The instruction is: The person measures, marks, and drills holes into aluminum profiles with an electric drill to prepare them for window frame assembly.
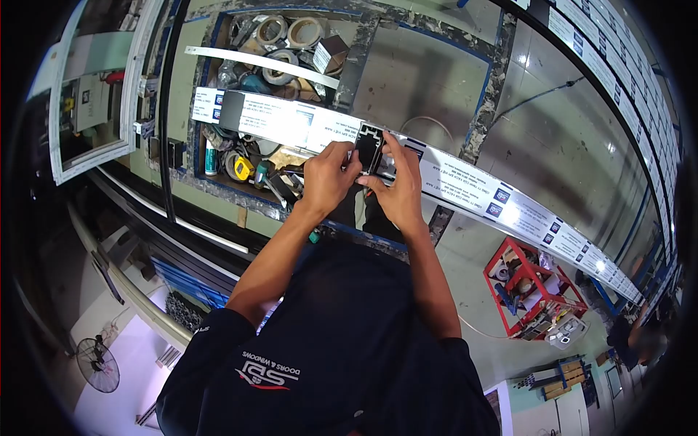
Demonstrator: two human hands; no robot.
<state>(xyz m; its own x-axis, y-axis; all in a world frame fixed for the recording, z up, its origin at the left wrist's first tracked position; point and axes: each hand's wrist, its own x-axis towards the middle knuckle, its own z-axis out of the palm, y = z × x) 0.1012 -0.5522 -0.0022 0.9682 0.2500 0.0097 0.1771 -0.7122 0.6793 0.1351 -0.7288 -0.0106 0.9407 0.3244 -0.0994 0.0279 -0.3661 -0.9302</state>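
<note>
A long profile (502, 200) covered in printed white film runs from the middle toward the lower right, its cut end facing my hands. At that end is a dark piece (368, 149) with a slotted outline. My left hand (331, 174) has its fingers bent and pressed together at the left side of the dark piece. My right hand (396, 178) grips the profile's end from the other side, thumb below and fingers above. Left of my hands lies another film-covered profile (283, 122) with a dark grey block across it.
An open tray (356, 62) holds tape rolls (305, 33), a yellow tape measure (240, 167) and other tools. A red metal crate (534, 291) stands on the floor at the right. A framed window (131, 80) is at the left, and another person (629, 338) is at the far right.
</note>
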